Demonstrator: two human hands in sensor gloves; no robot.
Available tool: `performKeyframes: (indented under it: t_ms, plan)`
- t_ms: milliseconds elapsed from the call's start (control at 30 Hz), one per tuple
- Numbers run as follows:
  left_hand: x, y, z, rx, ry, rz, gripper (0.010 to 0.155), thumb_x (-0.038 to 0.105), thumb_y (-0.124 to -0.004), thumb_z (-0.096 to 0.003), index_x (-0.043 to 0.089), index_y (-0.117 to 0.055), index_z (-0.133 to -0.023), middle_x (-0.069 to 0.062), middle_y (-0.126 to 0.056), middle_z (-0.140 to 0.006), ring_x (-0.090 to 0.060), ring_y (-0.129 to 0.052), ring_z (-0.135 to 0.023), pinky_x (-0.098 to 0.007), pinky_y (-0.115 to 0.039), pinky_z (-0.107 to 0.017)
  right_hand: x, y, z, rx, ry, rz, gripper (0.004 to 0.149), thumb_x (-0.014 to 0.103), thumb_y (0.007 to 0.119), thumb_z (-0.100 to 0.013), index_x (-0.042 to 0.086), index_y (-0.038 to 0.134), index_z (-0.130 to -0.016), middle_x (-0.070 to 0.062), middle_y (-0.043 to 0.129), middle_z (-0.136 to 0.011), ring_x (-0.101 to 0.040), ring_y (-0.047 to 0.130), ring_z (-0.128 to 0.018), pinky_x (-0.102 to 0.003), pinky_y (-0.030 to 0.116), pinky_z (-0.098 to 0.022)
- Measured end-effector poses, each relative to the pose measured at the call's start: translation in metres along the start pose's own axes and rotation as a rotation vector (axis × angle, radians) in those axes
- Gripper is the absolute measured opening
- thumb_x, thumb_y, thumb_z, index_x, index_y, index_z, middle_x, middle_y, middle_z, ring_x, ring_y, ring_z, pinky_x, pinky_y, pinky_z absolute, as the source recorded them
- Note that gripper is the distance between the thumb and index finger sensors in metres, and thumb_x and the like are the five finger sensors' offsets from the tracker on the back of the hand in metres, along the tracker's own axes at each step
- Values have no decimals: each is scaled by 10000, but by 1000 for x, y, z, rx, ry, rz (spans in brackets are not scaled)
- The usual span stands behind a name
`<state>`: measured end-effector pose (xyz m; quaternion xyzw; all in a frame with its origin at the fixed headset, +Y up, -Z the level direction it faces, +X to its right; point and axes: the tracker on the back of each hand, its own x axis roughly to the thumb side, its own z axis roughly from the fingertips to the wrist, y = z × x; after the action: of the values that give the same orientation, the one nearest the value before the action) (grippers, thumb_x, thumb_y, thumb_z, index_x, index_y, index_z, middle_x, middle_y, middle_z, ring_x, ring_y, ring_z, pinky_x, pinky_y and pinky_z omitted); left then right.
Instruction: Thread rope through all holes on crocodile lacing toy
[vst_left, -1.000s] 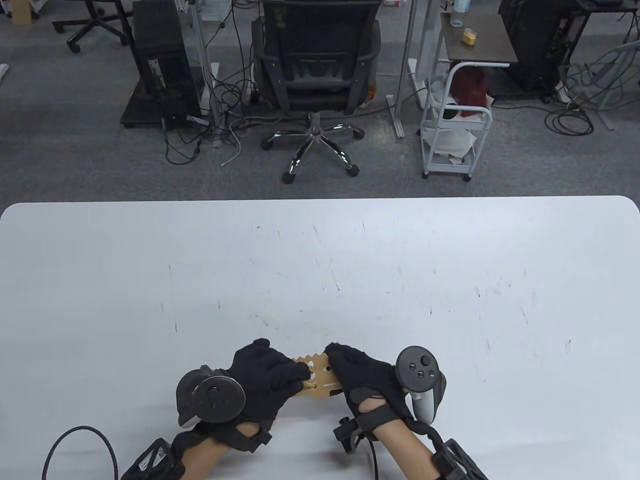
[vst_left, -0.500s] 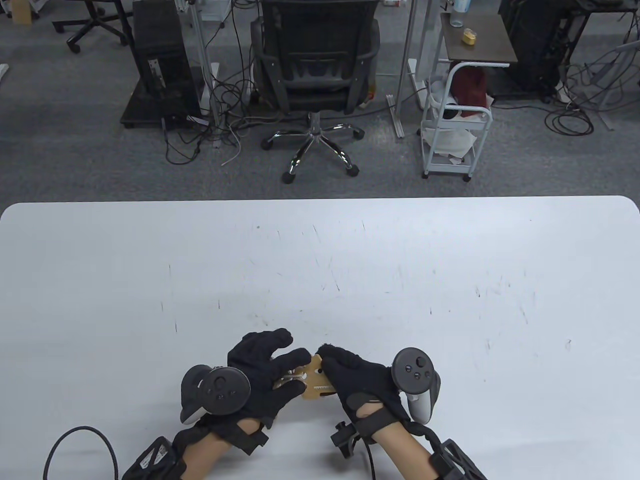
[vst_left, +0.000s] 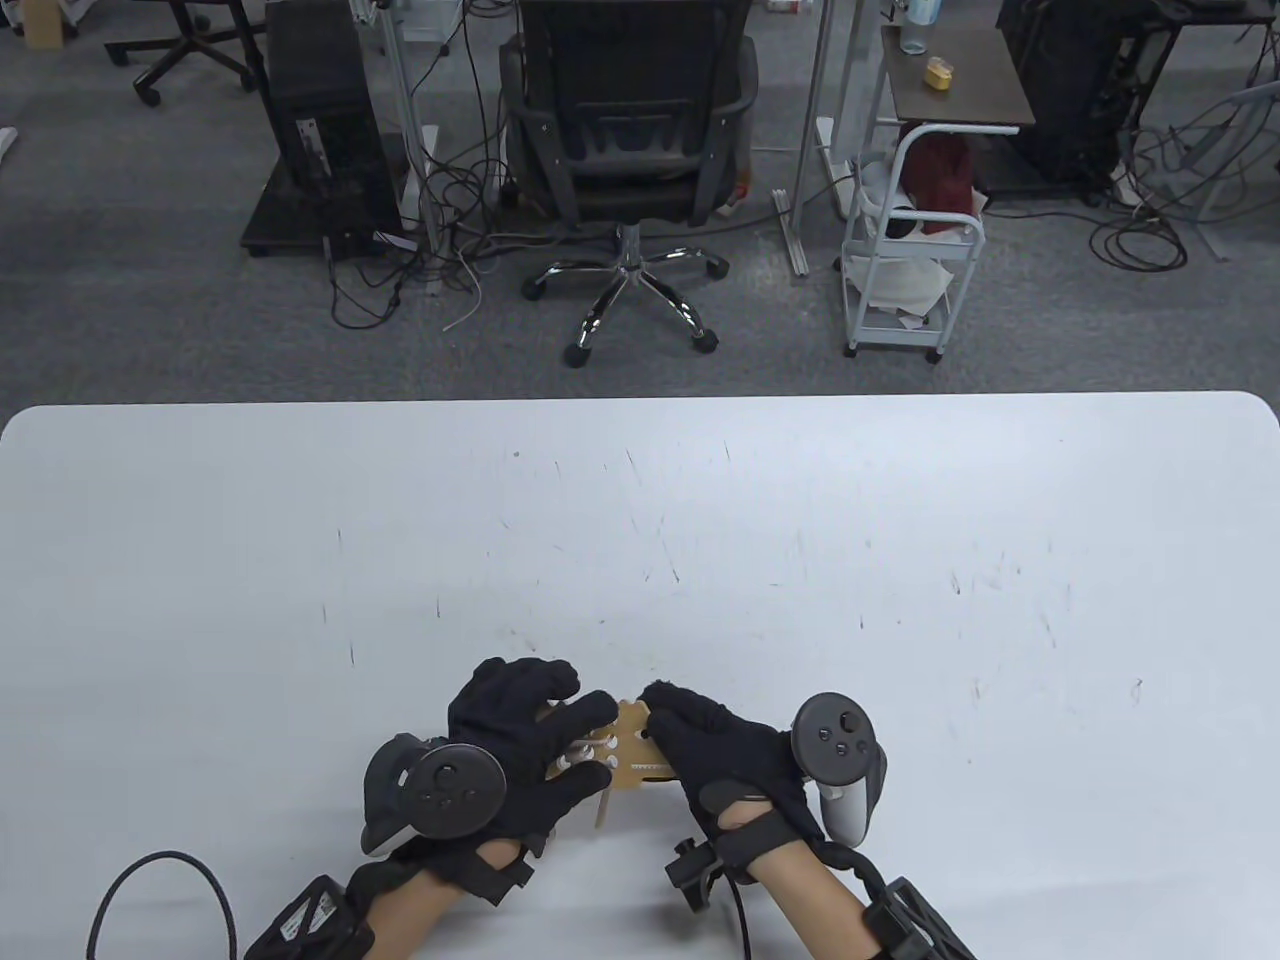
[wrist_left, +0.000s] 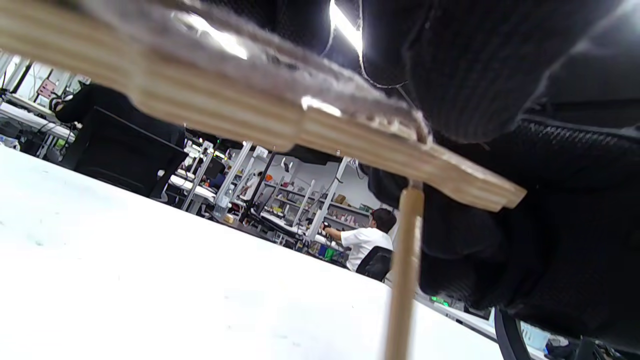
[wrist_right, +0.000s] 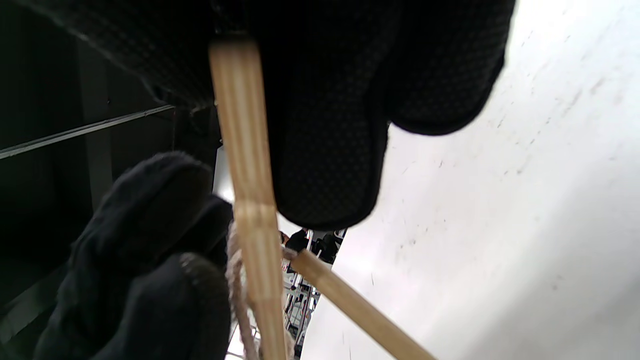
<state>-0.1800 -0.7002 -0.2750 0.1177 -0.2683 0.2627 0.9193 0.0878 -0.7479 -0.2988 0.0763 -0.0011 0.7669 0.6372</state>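
One wooden toy (vst_left: 628, 752) is being held just above the near edge of the table (vst_left: 640, 520), between two gloved hands. The left hand (vst_left: 525, 745) is lying over the toy's left part with its fingers (vst_left: 580, 712) spread across the top face; whether it is actually gripping the board cannot be told. The right hand (vst_left: 715, 750) is clasping the toy's right end, its fingers curled over the far edge. One rope (wrist_right: 235, 280) is showing, pale and fibrous, running along the board's edge in the right wrist view, and white stitches are showing at several holes in the table view. One thin wooden needle (vst_left: 603, 808) is hanging down from the toy's near edge toward the table, gripped by neither hand. Two trackers are present, one on each hand (vst_left: 440, 790) (vst_left: 840, 760). The table is white, marked with many fine dark scratches, and a black cable (vst_left: 165, 890) is looping at its near left corner. Beyond it, on grey carpet, are standing one black office chair (vst_left: 630, 110), one computer tower (vst_left: 320, 120), one white trolley (vst_left: 910, 250) and one small side table (vst_left: 955, 80), with loose cables trailing across the floor.
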Motion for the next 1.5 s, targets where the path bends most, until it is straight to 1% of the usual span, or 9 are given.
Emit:
performKeyframes:
  t_ms: [267,367,500,733,900,1033,1133,1233,1500]
  plan:
    - [3,19,7,159,-35,24,610,552,-906,-387,423,-752,-962,34,-786,-917,-256,-752,-834,-539,-487,-772,-5,-12,-1,-76,52,-55,498,388,826,-473,64,799,-850,-88,1042,-663,-188,1117,-428,-406,867,-405]
    - [3,21,8,181,-51,56,553,539,-904,-386,397,-815,-913,53,-883,-824,-231,-842,-753,-516,-586,-740,-8,-17,-1,-101,70,-79,499,388,823,-476,63,795,-853,-89,1040,-666,-190,1115,-432,-406,866,-408]
    - [3,20,7,163,-61,76,499,527,-904,-387,379,-873,-862,60,-965,-725,-214,-921,-657,-493,-683,-684,-11,-23,-2,-140,95,-105,501,388,825,-475,64,791,-856,-87,1037,-671,-192,1113,-438,-407,864,-410]
    - [3,8,4,92,-70,105,446,502,-908,-385,343,-924,-802,37,-1027,-672,-221,-978,-574,-488,-750,-621,-15,-29,-3,-160,127,-180,505,382,834,-479,62,779,-866,-97,1027,-684,-199,1109,-455,-411,860,-419]
    - [1,-5,0,-32,-52,120,427,491,-909,-387,301,-979,-763,22,-1078,-616,-221,-1017,-492,-484,-793,-572,-15,-28,-2,-154,138,-208,517,370,850,-471,54,768,-872,-105,1018,-694,-207,1103,-470,-413,858,-425]
    - [-3,-17,-3,-131,-9,119,430,489,-907,-393,273,-996,-755,14,-1094,-599,-223,-1026,-470,-485,-801,-560,-15,-26,-2,-144,138,-215,522,365,854,-470,51,762,-876,-106,1014,-698,-209,1102,-474,-413,857,-427]
    - [-7,-26,-4,-200,37,115,461,490,-903,-396,258,-978,-787,6,-1085,-629,-225,-1019,-487,-486,-794,-570,-14,-25,-2,-136,136,-219,523,363,856,-469,52,758,-878,-107,1010,-701,-208,1100,-480,-413,856,-430]
    - [-11,-32,-5,-246,85,131,531,496,-898,-398,235,-919,-860,-1,-1057,-673,-228,-999,-527,-492,-770,-595,-14,-23,-1,-123,138,-235,526,361,855,-470,51,751,-882,-108,1005,-707,-209,1097,-486,-414,855,-434]
    - [-19,-44,-6,-312,171,182,630,504,-888,-403,219,-798,-957,0,-999,-742,-234,-957,-592,-500,-725,-636,-11,-15,1,-73,132,-285,534,349,853,-470,45,734,-892,-114,993,-721,-213,1091,-503,-411,852,-443]
